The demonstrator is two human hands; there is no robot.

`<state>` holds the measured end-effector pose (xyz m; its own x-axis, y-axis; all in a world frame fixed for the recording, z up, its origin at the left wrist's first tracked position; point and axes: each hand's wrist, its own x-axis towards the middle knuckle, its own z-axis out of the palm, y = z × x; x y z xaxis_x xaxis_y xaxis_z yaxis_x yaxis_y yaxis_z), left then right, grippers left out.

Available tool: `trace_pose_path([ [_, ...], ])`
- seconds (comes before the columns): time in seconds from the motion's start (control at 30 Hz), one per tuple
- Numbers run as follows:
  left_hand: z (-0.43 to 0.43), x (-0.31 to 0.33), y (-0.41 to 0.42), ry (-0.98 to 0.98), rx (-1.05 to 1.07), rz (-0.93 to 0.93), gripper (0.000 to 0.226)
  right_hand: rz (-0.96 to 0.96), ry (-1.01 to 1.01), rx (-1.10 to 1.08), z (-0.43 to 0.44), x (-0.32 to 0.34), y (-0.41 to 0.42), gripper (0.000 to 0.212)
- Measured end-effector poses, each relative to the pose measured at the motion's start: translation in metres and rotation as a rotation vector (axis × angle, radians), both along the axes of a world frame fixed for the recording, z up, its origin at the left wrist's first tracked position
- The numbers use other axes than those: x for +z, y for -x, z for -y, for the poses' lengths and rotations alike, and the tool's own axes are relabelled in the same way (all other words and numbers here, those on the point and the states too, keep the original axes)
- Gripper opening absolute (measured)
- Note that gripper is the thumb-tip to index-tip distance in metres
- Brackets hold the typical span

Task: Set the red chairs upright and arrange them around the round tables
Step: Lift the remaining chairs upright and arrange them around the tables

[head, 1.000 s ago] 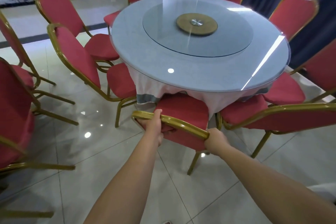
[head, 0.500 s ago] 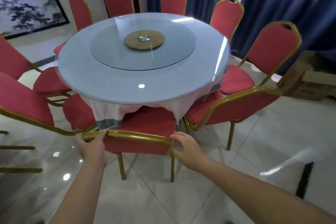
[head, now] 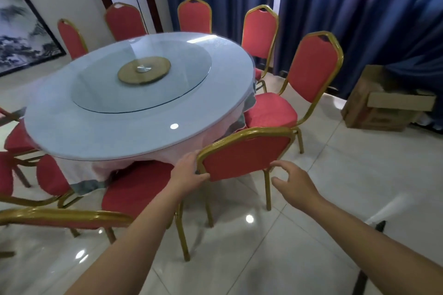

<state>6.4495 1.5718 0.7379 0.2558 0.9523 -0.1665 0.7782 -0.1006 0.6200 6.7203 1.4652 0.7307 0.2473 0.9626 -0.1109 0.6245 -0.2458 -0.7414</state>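
A round glass-topped table (head: 96,137) with a pink cloth stands in the middle, ringed by upright red chairs with gold frames. The nearest red chair (head: 244,154) stands at the table's near right side, its back facing me. My left hand (head: 189,173) grips the left edge of that chair's back, thumb on the red padding. My right hand (head: 293,182) hovers by the back's right edge, fingers spread in a loose curve and holding nothing. Another red chair (head: 136,190) stands to the left with its seat tucked under the cloth.
Cardboard boxes (head: 383,105) sit on the floor at the right, against blue curtains (head: 359,14). More upright chairs (head: 314,67) line the far and right sides. Glossy white floor tiles (head: 347,187) lie open to the right. A framed painting (head: 21,38) hangs on the left wall.
Both hands let go of the chair tucked under the cloth and moved right to the neighbouring chair. My left hand took its back edge; my view swung right.
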Motion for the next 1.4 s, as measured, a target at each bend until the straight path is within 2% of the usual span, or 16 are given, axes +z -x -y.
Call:
trace_pose_path([
  [0.13,-0.02,-0.009,-0.052,0.051,0.015,-0.024,0.098,0.013,0.007,0.049,-0.023,0.005,-0.053,0.053],
  [0.2,-0.037,-0.014,-0.067,0.083,0.024,-0.098,0.105,0.016,-0.003,0.085,-0.041,0.006,-0.07,0.057],
  [0.27,-0.063,-0.02,-0.077,0.099,0.002,-0.216,0.102,0.036,-0.014,0.129,-0.065,0.007,-0.085,0.062],
  [0.33,-0.086,-0.027,-0.087,0.118,-0.05,-0.305,0.078,0.073,0.006,0.18,-0.089,0.002,-0.097,0.067],
  [0.43,-0.11,-0.045,-0.105,0.055,-0.025,-0.27,0.028,0.23,0.095,0.254,-0.127,-0.012,-0.115,0.075],
  [0.5,-0.119,-0.057,-0.118,-0.025,0.034,-0.235,0.019,0.37,0.17,0.316,-0.157,-0.026,-0.128,0.079],
  [0.57,-0.12,-0.069,-0.135,-0.094,0.049,-0.247,0.019,0.444,0.235,0.354,-0.186,-0.036,-0.144,0.07],
  [0.67,-0.121,-0.08,-0.172,-0.217,0.042,-0.3,0.019,0.477,0.218,0.32,-0.23,-0.043,-0.172,0.018],
  [0.7,-0.125,-0.082,-0.188,-0.228,0.02,-0.303,0.02,0.491,0.227,0.296,-0.243,-0.043,-0.185,0.007],
  [0.83,-0.143,-0.087,-0.253,-0.203,-0.055,-0.187,0.017,0.603,0.272,0.251,-0.281,-0.034,-0.244,0.005],
  [0.9,-0.147,-0.086,-0.287,-0.255,-0.094,-0.104,0.015,0.656,0.273,0.224,-0.294,-0.03,-0.272,0.008],
  [1.03,-0.152,-0.085,-0.329,-0.192,-0.064,-0.082,0.015,0.767,0.288,0.243,-0.314,-0.028,-0.304,0.016],
  [1.23,-0.137,-0.071,-0.321,0.08,0.031,-0.168,0.008,0.782,0.242,0.562,-0.328,-0.032,-0.334,0.006],
  [1.3,-0.123,-0.059,-0.325,0.135,0.047,-0.237,0.018,0.767,0.275,0.684,-0.322,-0.032,-0.34,0.01],
  [1.4,-0.083,-0.056,-0.336,0.181,0.092,-0.276,0.033,0.558,0.307,0.895,-0.29,-0.038,-0.352,0.013],
])
